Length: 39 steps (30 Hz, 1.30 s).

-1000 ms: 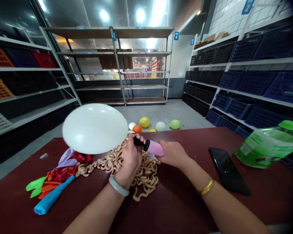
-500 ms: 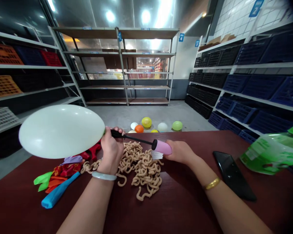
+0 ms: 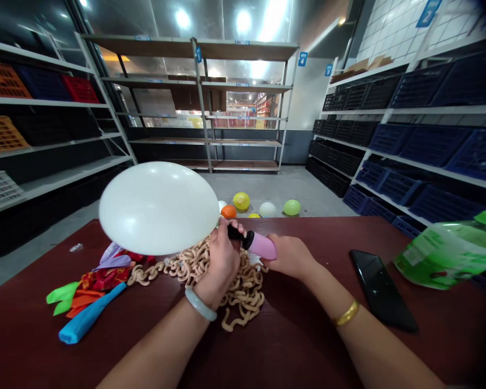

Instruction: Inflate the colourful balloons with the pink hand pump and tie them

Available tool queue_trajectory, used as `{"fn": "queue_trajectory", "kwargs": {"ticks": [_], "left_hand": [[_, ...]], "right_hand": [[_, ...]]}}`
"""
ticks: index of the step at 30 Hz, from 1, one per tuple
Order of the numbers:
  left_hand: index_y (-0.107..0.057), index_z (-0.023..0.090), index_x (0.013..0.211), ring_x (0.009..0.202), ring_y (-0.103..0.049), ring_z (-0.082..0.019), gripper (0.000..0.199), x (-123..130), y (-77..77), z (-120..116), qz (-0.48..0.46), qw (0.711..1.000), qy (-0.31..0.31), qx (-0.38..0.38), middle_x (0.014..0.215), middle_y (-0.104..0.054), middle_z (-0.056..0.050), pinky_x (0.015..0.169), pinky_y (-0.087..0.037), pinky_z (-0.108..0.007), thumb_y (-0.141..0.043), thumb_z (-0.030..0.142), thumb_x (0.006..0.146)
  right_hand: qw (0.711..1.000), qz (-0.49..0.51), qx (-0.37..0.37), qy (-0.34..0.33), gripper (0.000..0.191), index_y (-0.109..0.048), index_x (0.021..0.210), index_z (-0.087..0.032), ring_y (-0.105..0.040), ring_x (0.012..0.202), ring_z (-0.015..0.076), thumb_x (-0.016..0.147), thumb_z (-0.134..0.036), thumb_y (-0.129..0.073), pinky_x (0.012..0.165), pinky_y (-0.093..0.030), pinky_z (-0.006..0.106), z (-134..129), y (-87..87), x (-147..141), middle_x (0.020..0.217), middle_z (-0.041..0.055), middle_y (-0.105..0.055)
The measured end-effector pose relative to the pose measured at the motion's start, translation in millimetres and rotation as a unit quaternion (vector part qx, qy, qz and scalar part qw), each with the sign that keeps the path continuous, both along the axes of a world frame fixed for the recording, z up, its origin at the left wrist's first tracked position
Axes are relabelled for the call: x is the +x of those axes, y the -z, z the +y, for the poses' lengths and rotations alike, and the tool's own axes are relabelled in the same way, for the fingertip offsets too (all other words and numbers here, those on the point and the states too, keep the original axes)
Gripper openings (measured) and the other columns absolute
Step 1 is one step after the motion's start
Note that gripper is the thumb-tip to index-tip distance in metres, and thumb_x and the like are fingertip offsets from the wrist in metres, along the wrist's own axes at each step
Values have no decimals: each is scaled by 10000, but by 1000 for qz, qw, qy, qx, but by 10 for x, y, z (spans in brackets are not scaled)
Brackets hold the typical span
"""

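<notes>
A large white balloon point(image 3: 159, 208), blown up, hangs off the black nozzle end of a hand pump. Around that end and the balloon's neck my left hand point(image 3: 223, 253) is closed. My right hand point(image 3: 285, 254) grips the pump's pink body point(image 3: 263, 246), which sits close against the black part. Beneath my hands lies a heap of tan, curly balloon-like pieces point(image 3: 243, 302). To the left are uninflated balloons: a blue one point(image 3: 91, 313), green point(image 3: 62, 294), orange, red and purple point(image 3: 114, 256).
A black phone point(image 3: 383, 289) and a green-labelled bottle point(image 3: 445, 254) stand on the dark red table point(image 3: 299, 335) at the right. Several inflated balloons lie on the floor beyond. Shelves with crates point(image 3: 433, 146) line the sides.
My left hand and the white balloon have moved right, toward my right hand. The pump's rod, visible before, is now pushed in. The view has shifted slightly.
</notes>
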State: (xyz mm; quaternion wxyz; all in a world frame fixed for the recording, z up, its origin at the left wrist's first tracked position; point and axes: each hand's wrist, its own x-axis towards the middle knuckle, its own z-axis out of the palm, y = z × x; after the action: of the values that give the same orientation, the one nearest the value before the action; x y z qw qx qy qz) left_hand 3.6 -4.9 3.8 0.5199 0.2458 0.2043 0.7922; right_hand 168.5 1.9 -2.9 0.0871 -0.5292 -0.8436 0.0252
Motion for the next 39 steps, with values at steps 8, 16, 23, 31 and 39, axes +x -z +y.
{"fn": "queue_trajectory", "kwargs": {"ticks": [8,16,23,31,39], "left_hand": [[-524,176,743,616,-539,-132,273,-285,-118,73,18,999,-48,-3,690,-528,1,570,-469,-264,-725,336,833],[-477,203,795,586,-544,-145,216,-971,-202,277,-8,990,-141,-4,672,-528,12,540,-448,-275,-649,298,884],[-465,210,798,590,-540,-131,302,-816,-167,251,4,988,-153,13,667,-522,23,552,-444,-257,-723,363,831],[-515,186,783,608,-550,-125,272,-206,0,84,21,998,-62,-4,706,-542,5,565,-463,-261,-697,375,855],[-534,191,766,593,-546,-122,227,-96,19,49,22,999,-22,-22,682,-549,12,594,-488,-264,-711,324,816]], "right_hand": [[1000,17,-11,-7,426,-618,1084,-240,-713,848,291,787,-546,-628,621,-386,315,38,-1,13,959,66,-749],[999,-6,-46,-9,359,-638,1031,-243,-698,851,287,775,-494,-648,641,-399,314,198,31,183,951,63,-741],[999,-22,-22,-18,356,-630,1001,-231,-703,839,295,770,-502,-646,641,-404,323,169,2,225,935,77,-741],[999,-7,-26,-19,435,-618,1030,-229,-711,816,290,754,-563,-659,601,-375,309,37,-18,45,930,72,-750],[997,39,-62,-16,541,-601,1144,-237,-690,885,278,796,-648,-635,656,-387,315,-48,-73,-27,1020,69,-743]]}}
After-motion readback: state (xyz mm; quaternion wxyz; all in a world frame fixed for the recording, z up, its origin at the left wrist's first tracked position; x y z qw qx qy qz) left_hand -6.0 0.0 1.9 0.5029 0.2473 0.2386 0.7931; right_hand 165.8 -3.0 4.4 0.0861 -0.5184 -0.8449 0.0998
